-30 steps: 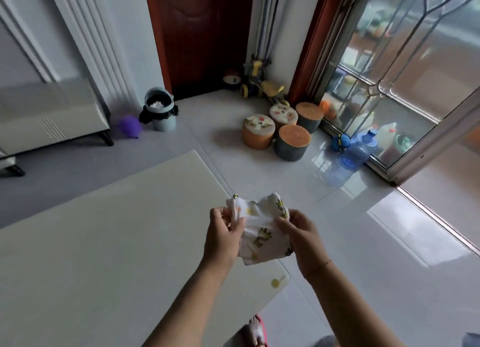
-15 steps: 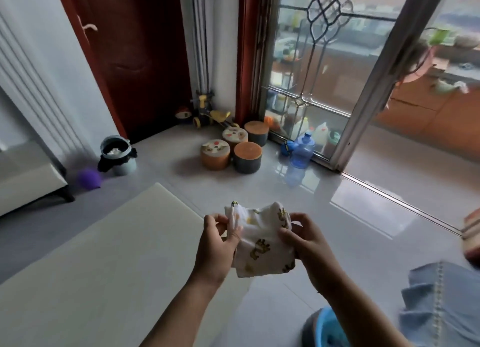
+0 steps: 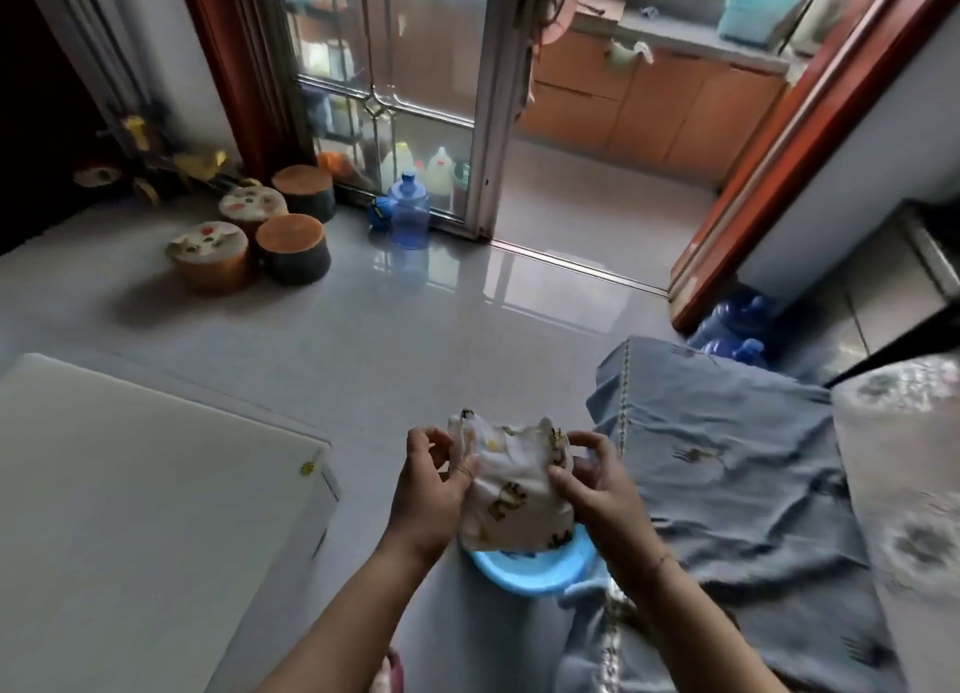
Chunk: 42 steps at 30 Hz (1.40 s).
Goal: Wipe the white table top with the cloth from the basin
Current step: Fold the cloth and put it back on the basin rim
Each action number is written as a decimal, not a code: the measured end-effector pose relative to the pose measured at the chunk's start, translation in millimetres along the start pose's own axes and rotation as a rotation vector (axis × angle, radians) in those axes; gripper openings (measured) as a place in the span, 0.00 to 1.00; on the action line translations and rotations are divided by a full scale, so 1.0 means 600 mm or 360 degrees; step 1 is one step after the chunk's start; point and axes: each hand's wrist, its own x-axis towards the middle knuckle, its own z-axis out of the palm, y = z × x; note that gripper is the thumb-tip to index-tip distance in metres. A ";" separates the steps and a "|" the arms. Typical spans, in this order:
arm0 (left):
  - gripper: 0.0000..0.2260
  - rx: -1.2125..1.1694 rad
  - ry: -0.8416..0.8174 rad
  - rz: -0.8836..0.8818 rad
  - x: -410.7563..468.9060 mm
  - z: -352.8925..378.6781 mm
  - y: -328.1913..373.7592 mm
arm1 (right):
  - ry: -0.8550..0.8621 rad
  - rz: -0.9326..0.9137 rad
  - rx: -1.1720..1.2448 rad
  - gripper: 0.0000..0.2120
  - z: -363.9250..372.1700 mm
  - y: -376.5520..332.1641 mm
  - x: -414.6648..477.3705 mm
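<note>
Over the round blue plastic basin (image 3: 530, 570), we're pinching the small white printed cloth (image 3: 511, 495) by both sides, left hand (image 3: 426, 490) and right hand (image 3: 597, 484) curled on it. Looks soft, light, floppy; we'd bunch it for the white table top (image 3: 130, 484).

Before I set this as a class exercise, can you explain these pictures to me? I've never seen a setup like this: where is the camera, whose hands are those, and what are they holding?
There is no machine here: a person works with two bare hands. Every picture comes from one wide-angle camera worn on the person's head, looking forward and down. The left hand and the right hand both pinch a white cloth with yellow-brown prints, held in the air over a blue basin. The white table lies to the left, apart from the cloth. A blue-grey fabric lies to the right.
</note>
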 end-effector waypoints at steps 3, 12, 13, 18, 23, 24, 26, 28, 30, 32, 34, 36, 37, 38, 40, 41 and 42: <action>0.10 0.0162 -0.0173 -0.0059 0.000 0.070 -0.035 | 0.0100 0.0058 -0.0089 0.26 -0.064 0.053 -0.019; 0.14 0.0648 -0.0712 -0.0083 0.074 0.194 -0.238 | 0.0180 0.0315 -0.0604 0.24 -0.130 0.295 0.025; 0.16 0.0692 -0.0762 -0.0074 0.086 0.204 -0.276 | 0.0159 0.0358 -0.0670 0.25 -0.131 0.336 0.039; 0.25 0.0969 -0.0944 -0.0068 0.155 0.244 -0.493 | 0.0013 0.0575 -0.0856 0.37 -0.121 0.561 0.114; 0.28 0.1103 -0.0960 -0.0123 0.209 0.272 -0.689 | -0.0005 0.0635 -0.1009 0.38 -0.105 0.766 0.174; 0.29 0.1130 -0.0953 -0.0130 0.217 0.276 -0.724 | 0.0007 0.0647 -0.1030 0.38 -0.099 0.803 0.180; 0.29 0.1174 -0.0954 -0.0124 0.230 0.284 -0.780 | 0.0036 0.0668 -0.1082 0.37 -0.090 0.862 0.190; 0.30 0.1235 -0.0964 -0.0090 0.239 0.287 -0.824 | 0.0026 0.0672 -0.1177 0.37 -0.082 0.904 0.197; 0.31 0.1300 -0.0978 -0.0017 0.246 0.287 -0.856 | 0.0004 0.0635 -0.1365 0.37 -0.078 0.933 0.204; 0.32 0.1394 -0.0998 0.0028 0.250 0.285 -0.878 | 0.0000 0.0562 -0.1587 0.36 -0.078 0.950 0.211; 0.31 0.1555 -0.1010 0.0079 0.254 0.287 -0.889 | 0.0041 0.0459 -0.1727 0.33 -0.081 0.958 0.219; 0.27 0.1744 -0.0963 0.0178 0.259 0.288 -0.886 | 0.0155 0.0356 -0.1772 0.29 -0.083 0.962 0.225; 0.25 0.1827 -0.0910 0.0273 0.263 0.288 -0.886 | 0.0252 0.0314 -0.1781 0.27 -0.084 0.964 0.227; 0.23 0.1903 -0.0854 0.0408 0.266 0.287 -0.888 | 0.0339 0.0275 -0.1799 0.26 -0.086 0.966 0.229; 0.21 0.2003 -0.0780 0.0652 0.270 0.286 -0.890 | 0.0386 0.0205 -0.1876 0.25 -0.089 0.969 0.229; 0.21 0.2012 -0.0786 0.0737 0.271 0.286 -0.892 | 0.0359 0.0145 -0.1915 0.26 -0.092 0.971 0.229; 0.21 0.2002 -0.0808 0.0823 0.273 0.285 -0.897 | 0.0316 0.0057 -0.1952 0.26 -0.096 0.976 0.230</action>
